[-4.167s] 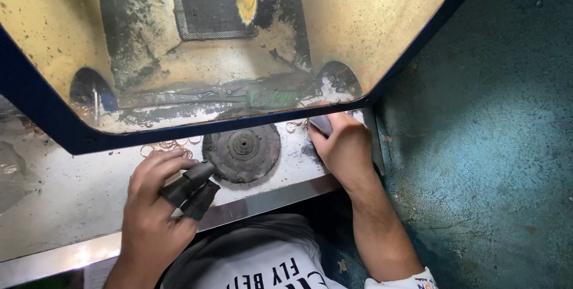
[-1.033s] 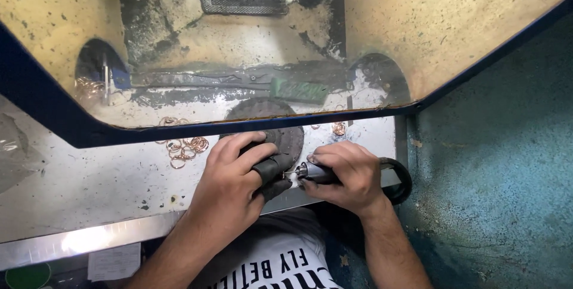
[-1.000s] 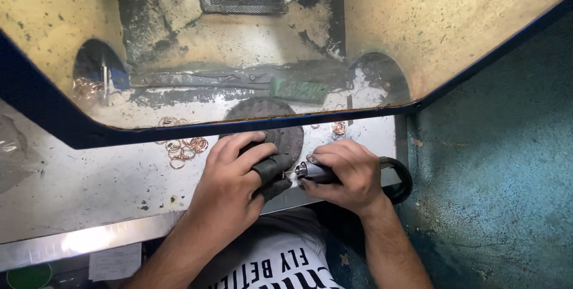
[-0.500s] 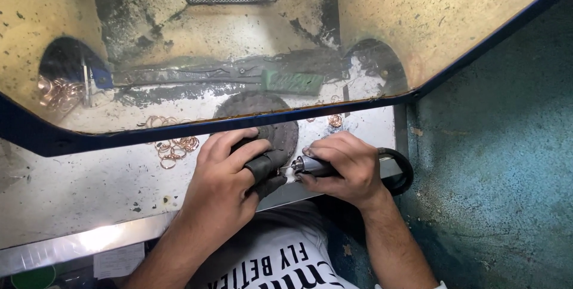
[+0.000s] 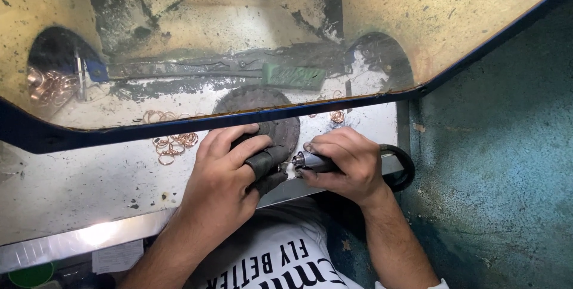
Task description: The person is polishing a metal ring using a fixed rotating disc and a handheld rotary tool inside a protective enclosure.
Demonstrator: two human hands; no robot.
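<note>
Head view: left hand [image 5: 224,184] grips dark clamp [image 5: 265,163]; right hand [image 5: 346,163] closed around rotary handpiece [image 5: 311,161], tip touching clamp; copper rings [image 5: 174,144] nearby.

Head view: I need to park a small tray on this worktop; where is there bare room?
Bare worktop lies left of the left hand, below the copper rings. It is crowded around the black disc, where both hands meet at the rotary tool.
</note>
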